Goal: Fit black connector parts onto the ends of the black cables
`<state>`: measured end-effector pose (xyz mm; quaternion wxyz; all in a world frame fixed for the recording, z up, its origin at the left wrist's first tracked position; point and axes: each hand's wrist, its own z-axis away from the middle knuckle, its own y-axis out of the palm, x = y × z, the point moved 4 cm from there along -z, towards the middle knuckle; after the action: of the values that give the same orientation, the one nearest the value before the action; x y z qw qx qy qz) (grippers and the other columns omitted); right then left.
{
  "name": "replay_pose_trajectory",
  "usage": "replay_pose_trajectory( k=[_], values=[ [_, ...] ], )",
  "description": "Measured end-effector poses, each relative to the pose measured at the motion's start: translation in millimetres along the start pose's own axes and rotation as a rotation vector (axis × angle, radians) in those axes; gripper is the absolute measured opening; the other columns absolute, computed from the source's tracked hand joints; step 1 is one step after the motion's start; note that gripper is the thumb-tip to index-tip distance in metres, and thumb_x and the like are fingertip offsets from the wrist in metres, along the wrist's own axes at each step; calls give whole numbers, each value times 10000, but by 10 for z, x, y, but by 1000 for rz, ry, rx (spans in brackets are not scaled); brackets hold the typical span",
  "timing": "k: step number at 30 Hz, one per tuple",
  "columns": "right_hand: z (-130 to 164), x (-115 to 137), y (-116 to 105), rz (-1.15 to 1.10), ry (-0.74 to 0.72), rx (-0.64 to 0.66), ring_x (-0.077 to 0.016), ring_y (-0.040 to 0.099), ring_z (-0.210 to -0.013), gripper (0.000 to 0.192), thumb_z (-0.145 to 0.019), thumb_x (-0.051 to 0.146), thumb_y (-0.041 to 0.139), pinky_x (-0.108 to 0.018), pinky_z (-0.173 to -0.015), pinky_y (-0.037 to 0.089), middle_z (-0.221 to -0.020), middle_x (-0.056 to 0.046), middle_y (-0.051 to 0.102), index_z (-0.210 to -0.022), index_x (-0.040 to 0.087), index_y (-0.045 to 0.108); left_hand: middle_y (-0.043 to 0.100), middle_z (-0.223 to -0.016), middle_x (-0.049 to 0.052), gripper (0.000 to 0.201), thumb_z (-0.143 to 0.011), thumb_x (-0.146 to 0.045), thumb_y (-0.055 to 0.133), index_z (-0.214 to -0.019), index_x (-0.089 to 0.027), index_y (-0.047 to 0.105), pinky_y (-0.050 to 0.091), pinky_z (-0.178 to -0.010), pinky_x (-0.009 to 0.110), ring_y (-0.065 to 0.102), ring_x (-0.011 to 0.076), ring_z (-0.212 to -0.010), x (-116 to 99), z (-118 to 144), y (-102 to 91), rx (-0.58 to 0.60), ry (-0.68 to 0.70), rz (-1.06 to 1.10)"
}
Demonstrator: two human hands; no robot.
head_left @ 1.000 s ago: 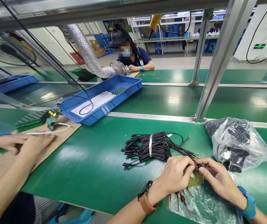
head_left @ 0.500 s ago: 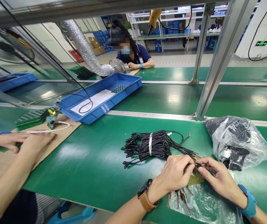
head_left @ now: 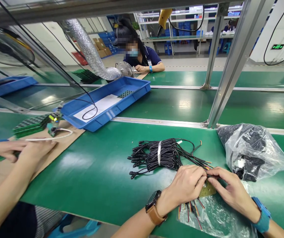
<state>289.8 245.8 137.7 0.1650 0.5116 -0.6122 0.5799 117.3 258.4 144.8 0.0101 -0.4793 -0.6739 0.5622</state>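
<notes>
My left hand [head_left: 188, 181], below a watch with a brown strap, pinches a thin wire between thumb and fingertips. Facing it, my right hand [head_left: 227, 185], with a blue wristband, closes its fingertips on a small black piece at the wire's end; the fingers mostly cover both. Just behind lies a bundle of black cables [head_left: 168, 155], tied with a white band, its stripped coloured ends reaching toward my fingers. A yellowish flat piece [head_left: 207, 190] shows beneath my hands. Short red, black and yellow wires [head_left: 195, 210] lie on a clear plastic sheet or bag [head_left: 218, 215].
A clear bag of black parts [head_left: 253, 148] sits at right, near a metal post [head_left: 228, 66]. A blue tray [head_left: 102, 122] stands at back left. A co-worker's hands [head_left: 30, 152] rest near green circuit boards [head_left: 30, 125]; another person sits across the bench.
My fingertips have drawn slightly closer together, and the orange-red wire between them is now more hidden. The view has shifted very slightly; the cables and bags lie as before.
</notes>
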Motion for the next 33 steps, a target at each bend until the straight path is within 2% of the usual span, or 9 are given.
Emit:
replay_pose_trajectory(
  k=[3, 5, 8, 12, 17, 21, 27, 30, 33],
  values=[
    [-11, 11, 10, 11, -44, 3, -188, 713, -959, 183, -1021, 218, 548, -285, -860, 569, -1085, -67, 738, -1162, 238, 664, 657, -826, 40, 116, -979, -163, 495, -883, -178, 558, 484, -700, 315, 626, 193, -758, 16, -10, -7, 67, -13, 35],
    [-7, -10, 7, 30, -37, -15, -184, 716, -956, 188, -1019, 216, 557, -279, -860, 569, -1083, -62, 741, -1178, 242, 654, 666, -931, 63, 60, -953, -142, 524, -992, -171, 560, 518, -774, 331, 636, 211, -856, 25, -24, -40, 131, -10, 77],
    [7, -33, 4, 58, -22, -28, -177, 718, -913, 180, -1011, 231, 577, -271, -832, 574, -1048, -52, 746, -1174, 240, 653, 649, -1057, 87, 220, -914, -90, 535, -1120, -166, 525, 530, -850, 351, 625, 228, -975, 61, -49, -126, 188, -33, 95],
    [5, -28, 4, 65, -8, -31, -184, 722, -878, 171, -1010, 253, 576, -278, -798, 583, -1024, -54, 748, -1157, 230, 660, 637, -944, 55, 63, -974, -126, 508, -968, -178, 543, 513, -772, 328, 619, 206, -881, 124, -67, -208, 144, -54, 44],
    [-32, -21, 23, 63, -17, -48, -199, 730, -902, 157, -1012, 243, 562, -299, -805, 592, -1023, -64, 753, -1125, 231, 671, 635, -817, 32, 168, -1024, -193, 493, -878, -171, 574, 458, -703, 319, 590, 182, -742, 132, -45, -168, 42, 36, -44],
    [-46, -19, 90, 57, -37, -29, -213, 735, -926, 169, -1022, 239, 542, -324, -827, 598, -1029, -74, 756, -1126, 231, 675, 615, -741, 23, 240, -1031, -194, 476, -810, -169, 569, 426, -666, 312, 567, 173, -677, 116, -32, -117, 15, 73, -88],
    [-75, 17, 174, 62, -94, -19, -216, 726, -934, 180, -1040, 197, 505, -343, -828, 597, -1019, -88, 746, -1137, 225, 654, 599, -667, 7, 236, -951, -84, 488, -743, -175, 554, 381, -605, 292, 556, 161, -607, 147, -35, -70, 39, 59, -105],
    [-91, 37, 197, 90, -141, -15, -222, 722, -934, 187, -1040, 178, 497, -352, -814, 597, -1018, -92, 743, -1135, 225, 650, 590, -626, -8, 229, -896, -43, 507, -718, -179, 551, 334, -566, 283, 552, 153, -572, 175, -46, -72, 86, 22, -106],
    [-95, 30, 193, 90, -145, -17, -212, 722, -905, 179, -1032, 174, 513, -345, -811, 596, -999, -83, 745, -1140, 222, 647, 620, -653, -11, 217, -911, -51, 526, -744, -181, 573, 341, -575, 279, 581, 155, -605, 178, -71, -116, 141, -9, -90]
  ],
)
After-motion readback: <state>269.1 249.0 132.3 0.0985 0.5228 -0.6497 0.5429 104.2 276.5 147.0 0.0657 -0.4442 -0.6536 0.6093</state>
